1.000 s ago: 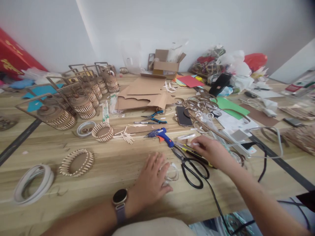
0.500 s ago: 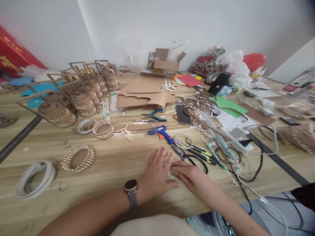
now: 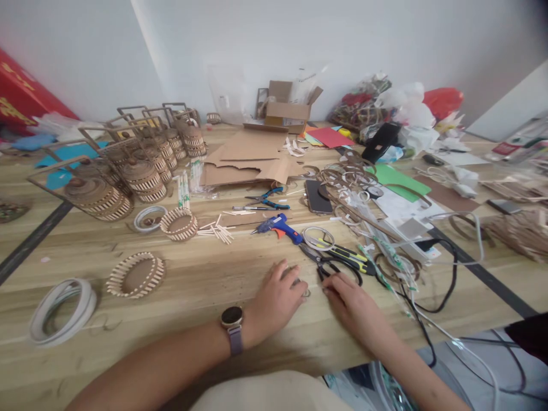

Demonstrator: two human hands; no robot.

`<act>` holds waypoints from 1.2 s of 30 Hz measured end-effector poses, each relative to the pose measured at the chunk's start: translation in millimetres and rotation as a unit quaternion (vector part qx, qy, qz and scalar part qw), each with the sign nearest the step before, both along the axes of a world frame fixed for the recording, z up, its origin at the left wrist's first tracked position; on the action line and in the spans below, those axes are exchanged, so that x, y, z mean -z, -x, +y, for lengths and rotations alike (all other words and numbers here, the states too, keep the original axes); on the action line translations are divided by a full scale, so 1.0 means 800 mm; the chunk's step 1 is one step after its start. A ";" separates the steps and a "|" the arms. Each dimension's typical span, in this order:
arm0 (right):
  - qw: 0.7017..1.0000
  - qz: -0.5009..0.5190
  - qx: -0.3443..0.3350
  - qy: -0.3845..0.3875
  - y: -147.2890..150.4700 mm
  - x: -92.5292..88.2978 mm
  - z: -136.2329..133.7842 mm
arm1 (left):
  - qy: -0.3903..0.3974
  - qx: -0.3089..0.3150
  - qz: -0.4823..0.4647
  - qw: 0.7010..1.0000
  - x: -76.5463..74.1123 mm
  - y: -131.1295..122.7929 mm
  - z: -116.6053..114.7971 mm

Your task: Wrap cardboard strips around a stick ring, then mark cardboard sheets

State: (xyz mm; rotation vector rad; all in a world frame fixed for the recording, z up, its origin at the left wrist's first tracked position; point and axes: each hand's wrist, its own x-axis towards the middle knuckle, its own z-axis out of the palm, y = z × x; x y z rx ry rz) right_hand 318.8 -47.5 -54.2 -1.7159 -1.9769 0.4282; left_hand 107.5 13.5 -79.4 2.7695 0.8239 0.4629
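Note:
My left hand (image 3: 274,299), with a watch (image 3: 232,317) on its wrist, rests on the table with its fingers curled over a small greyish thing. That thing is mostly hidden under the fingers, and its kind cannot be made out. My right hand (image 3: 349,299) has its fingers closed at the near black handle of the scissors (image 3: 342,268), which lie on the table. Just beyond are a blue glue gun (image 3: 280,227), a pale coil ring (image 3: 319,238) and yellow-black utility knives (image 3: 346,256).
To the left lie two round stick-edged trays (image 3: 136,275) and a white coil (image 3: 62,313). Several lidded baskets with handles (image 3: 143,180) stand behind them. Farther back are blue pliers (image 3: 268,198), cardboard (image 3: 250,149) and a phone (image 3: 319,197). Cables (image 3: 454,285) hang at the right.
My right hand has moved away from the left hand, rightward to the scissors' handle. My left hand's fingers have curled more over the small thing.

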 end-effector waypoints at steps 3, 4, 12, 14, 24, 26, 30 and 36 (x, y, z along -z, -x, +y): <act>1.000 -0.010 0.004 -0.016 0.000 0.000 0.000 | -0.032 0.030 -0.006 0.999 0.006 0.001 0.004; 1.000 -0.004 0.001 -0.019 0.004 0.000 -0.003 | -0.039 0.038 -0.010 0.998 0.006 0.002 0.005; 0.987 0.147 0.054 0.048 0.055 0.003 -0.028 | -0.003 0.072 -0.024 0.997 -0.005 0.009 0.002; 0.976 0.193 0.079 0.067 0.062 0.006 -0.024 | 0.002 0.077 -0.023 0.997 -0.003 0.009 0.001; 0.951 0.279 0.080 0.104 0.044 -0.010 -0.039 | 0.028 0.123 0.060 0.990 -0.022 0.008 -0.003; 0.949 0.277 0.103 0.112 0.036 -0.017 -0.055 | 0.046 0.136 0.065 0.988 -0.022 0.006 -0.002; 0.889 0.380 0.123 0.224 0.033 -0.022 -0.083 | 0.104 0.111 0.028 0.988 -0.024 -0.001 0.003; 0.716 0.636 0.218 0.189 0.073 -0.014 -0.064 | 0.198 -0.049 -0.109 0.973 -0.066 -0.024 0.008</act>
